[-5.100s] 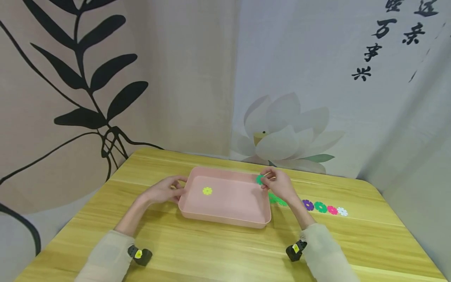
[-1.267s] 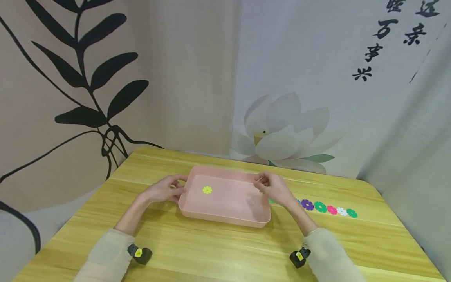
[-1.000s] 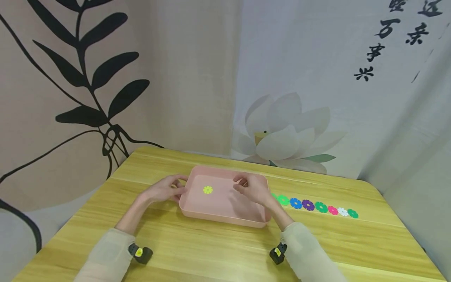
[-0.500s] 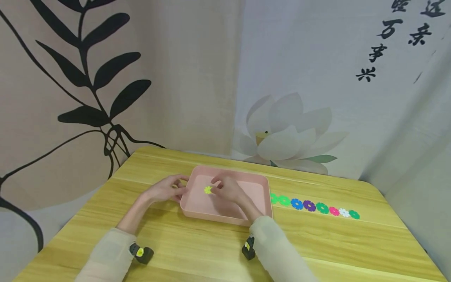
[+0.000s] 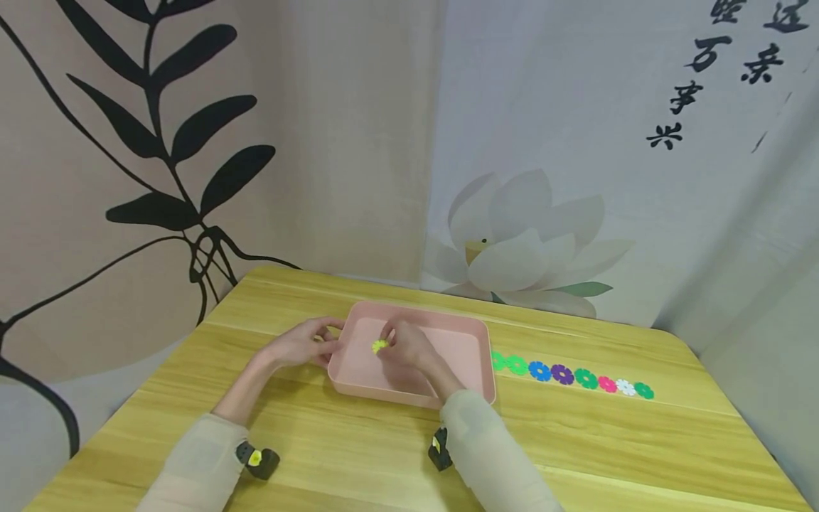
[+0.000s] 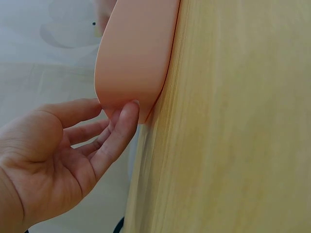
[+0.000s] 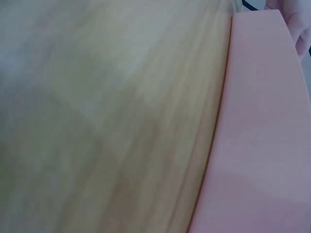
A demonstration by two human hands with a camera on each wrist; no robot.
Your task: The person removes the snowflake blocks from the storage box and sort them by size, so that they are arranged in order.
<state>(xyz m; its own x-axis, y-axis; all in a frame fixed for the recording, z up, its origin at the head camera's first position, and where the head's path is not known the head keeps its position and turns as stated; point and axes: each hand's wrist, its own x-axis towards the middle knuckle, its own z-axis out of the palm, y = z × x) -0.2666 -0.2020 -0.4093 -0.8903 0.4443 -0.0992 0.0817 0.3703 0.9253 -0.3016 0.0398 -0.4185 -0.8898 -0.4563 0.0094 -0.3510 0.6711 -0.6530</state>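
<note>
A shallow pink tray (image 5: pixel 448 355) lies on the wooden table. At its left end my left hand (image 5: pixel 303 345) grips the side; in the left wrist view the fingers (image 6: pixel 116 138) bend against the tray's outer wall and rim. Over the tray's left half, my right hand (image 5: pixel 409 348) pinches a yellow flower-shaped interlocking disc (image 5: pixel 379 345), which looks tilted and is partly covered by the fingers. In the right wrist view only the tray wall (image 7: pixel 262 121) and part of the left hand (image 7: pixel 294 22) show; the right hand is out of that view.
Right of the tray, several flower-shaped discs lie in a row: light green (image 5: pixel 517 365), blue (image 5: pixel 540 371), purple (image 5: pixel 562 375), green (image 5: pixel 585 378), pink (image 5: pixel 607 385), white (image 5: pixel 625 387) and a green one (image 5: pixel 644 390) at the end. A printed curtain (image 5: pixel 345 142) hangs behind the table (image 5: pixel 358 455).
A green disc held earlier now lies at the row's right end. My right hand has moved left across the tray and taken hold of the yellow disc. The left hand stays put.
</note>
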